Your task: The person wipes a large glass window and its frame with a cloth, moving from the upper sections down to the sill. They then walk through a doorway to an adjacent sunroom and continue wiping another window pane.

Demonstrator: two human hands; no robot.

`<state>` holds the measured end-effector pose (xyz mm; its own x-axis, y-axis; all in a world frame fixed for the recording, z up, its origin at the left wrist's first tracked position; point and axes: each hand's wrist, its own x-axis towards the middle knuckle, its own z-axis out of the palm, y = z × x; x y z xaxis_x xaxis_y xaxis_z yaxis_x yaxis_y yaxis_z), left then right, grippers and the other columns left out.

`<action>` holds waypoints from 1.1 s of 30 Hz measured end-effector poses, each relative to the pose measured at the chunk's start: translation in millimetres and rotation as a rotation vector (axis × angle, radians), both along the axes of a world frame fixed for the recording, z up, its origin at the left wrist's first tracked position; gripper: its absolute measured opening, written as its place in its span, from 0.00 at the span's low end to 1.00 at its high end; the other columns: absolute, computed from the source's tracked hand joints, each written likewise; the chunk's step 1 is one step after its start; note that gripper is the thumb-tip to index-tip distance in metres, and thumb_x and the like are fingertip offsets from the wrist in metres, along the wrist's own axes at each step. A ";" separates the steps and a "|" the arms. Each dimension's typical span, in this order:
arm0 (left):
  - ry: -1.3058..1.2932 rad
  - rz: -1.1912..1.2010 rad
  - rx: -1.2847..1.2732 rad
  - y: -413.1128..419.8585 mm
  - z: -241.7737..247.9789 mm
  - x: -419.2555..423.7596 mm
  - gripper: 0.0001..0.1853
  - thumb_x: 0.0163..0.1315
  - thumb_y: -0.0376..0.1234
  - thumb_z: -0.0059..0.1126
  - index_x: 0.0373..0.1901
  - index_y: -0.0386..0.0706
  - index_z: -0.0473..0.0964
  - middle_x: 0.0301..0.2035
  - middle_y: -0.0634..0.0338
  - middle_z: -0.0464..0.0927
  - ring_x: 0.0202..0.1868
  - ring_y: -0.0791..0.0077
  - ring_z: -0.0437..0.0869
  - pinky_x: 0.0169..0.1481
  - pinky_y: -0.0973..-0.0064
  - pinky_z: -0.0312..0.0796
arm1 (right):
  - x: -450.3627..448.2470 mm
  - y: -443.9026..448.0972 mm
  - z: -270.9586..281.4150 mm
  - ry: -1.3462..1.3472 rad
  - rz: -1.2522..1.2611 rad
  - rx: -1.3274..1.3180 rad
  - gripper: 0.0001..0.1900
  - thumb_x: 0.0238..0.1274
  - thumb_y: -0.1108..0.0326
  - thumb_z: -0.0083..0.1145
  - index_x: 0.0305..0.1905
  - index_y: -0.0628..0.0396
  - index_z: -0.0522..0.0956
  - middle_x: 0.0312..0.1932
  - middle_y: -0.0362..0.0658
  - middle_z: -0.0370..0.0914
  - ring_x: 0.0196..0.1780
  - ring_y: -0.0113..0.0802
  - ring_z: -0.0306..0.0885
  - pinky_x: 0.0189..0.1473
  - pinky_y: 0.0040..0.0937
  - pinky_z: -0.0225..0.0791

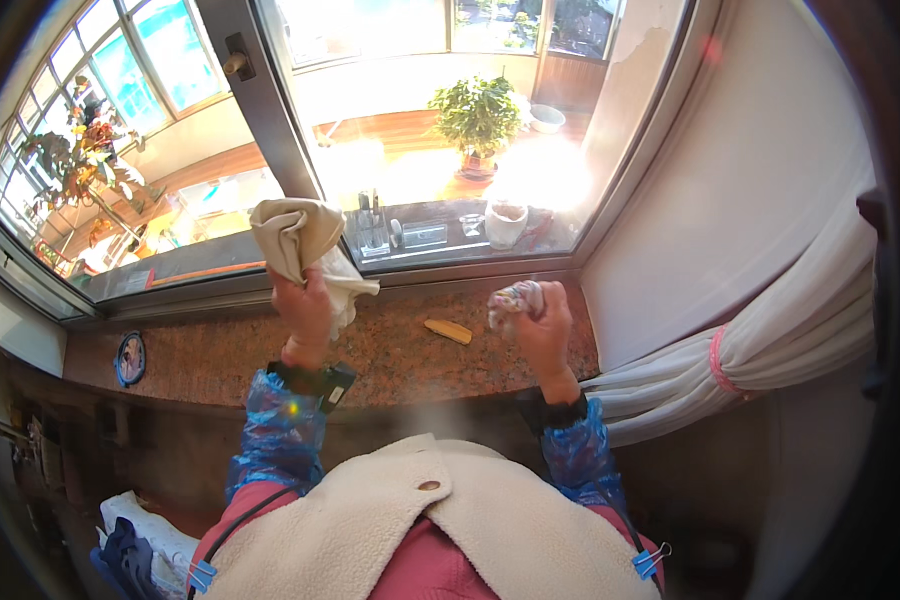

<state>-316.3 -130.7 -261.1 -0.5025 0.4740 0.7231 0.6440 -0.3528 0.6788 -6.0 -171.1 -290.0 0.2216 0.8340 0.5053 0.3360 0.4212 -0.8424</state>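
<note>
My left hand [304, 311] grips a bunched beige cloth [298, 229] and a white cloth [345, 285], raised before the frame between two window panes. In my right hand [546, 337], a crumpled patterned cloth [516, 298] with small coloured marks is pinched above the right end of the sill. The reddish granite windowsill [390, 367] runs beneath both hands. A flat yellowish piece [448, 331], its material unclear, lies on the sill between them. Blue plastic sleeve covers wrap both forearms.
A small blue-rimmed oval object [130, 358] is at the sill's left end. At right hangs a white curtain [675, 390] gathered by a pink tie [720, 360]. Behind the glass are a potted plant [478, 120], a white pot [505, 223] and clear containers. The window handle [235, 63] is upper left.
</note>
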 end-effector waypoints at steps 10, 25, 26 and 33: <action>0.377 -0.224 0.016 91.9 -38.8 208.4 0.16 0.57 0.31 0.53 0.47 0.37 0.70 0.29 0.55 0.77 0.25 0.65 0.82 0.26 0.71 0.77 | 61.8 -84.5 5.2 -0.230 -0.077 -0.091 0.15 0.41 0.78 0.66 0.32 0.56 0.70 0.30 0.43 0.66 0.33 0.39 0.67 0.36 0.33 0.64; 0.404 0.017 0.185 69.8 25.7 76.8 0.19 0.47 0.25 0.57 0.44 0.46 0.76 0.31 0.58 0.79 0.29 0.59 0.83 0.30 0.69 0.77 | 50.6 -41.4 28.1 -0.235 0.096 0.049 0.14 0.41 0.81 0.62 0.33 0.58 0.70 0.30 0.45 0.66 0.32 0.39 0.67 0.35 0.30 0.63; 0.255 0.262 0.065 65.9 22.4 62.4 0.19 0.46 0.25 0.58 0.43 0.48 0.76 0.32 0.59 0.80 0.31 0.59 0.83 0.33 0.70 0.78 | 43.5 -41.6 28.7 -0.214 0.130 0.007 0.14 0.40 0.82 0.62 0.34 0.57 0.71 0.29 0.44 0.66 0.32 0.37 0.67 0.35 0.29 0.63; 0.005 -0.093 0.214 103.6 14.2 186.5 0.18 0.52 0.29 0.61 0.46 0.40 0.73 0.30 0.52 0.79 0.29 0.59 0.84 0.31 0.70 0.75 | 55.8 -51.1 26.4 -0.314 0.199 -0.073 0.16 0.39 0.78 0.65 0.36 0.55 0.73 0.34 0.46 0.71 0.32 0.44 0.74 0.33 0.34 0.69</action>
<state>-129.8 -27.1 -246.9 -0.4599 0.3536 0.8146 0.6050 -0.5467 0.5789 49.8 -222.1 -263.6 -0.1046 0.8816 0.4603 0.5008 0.4465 -0.7415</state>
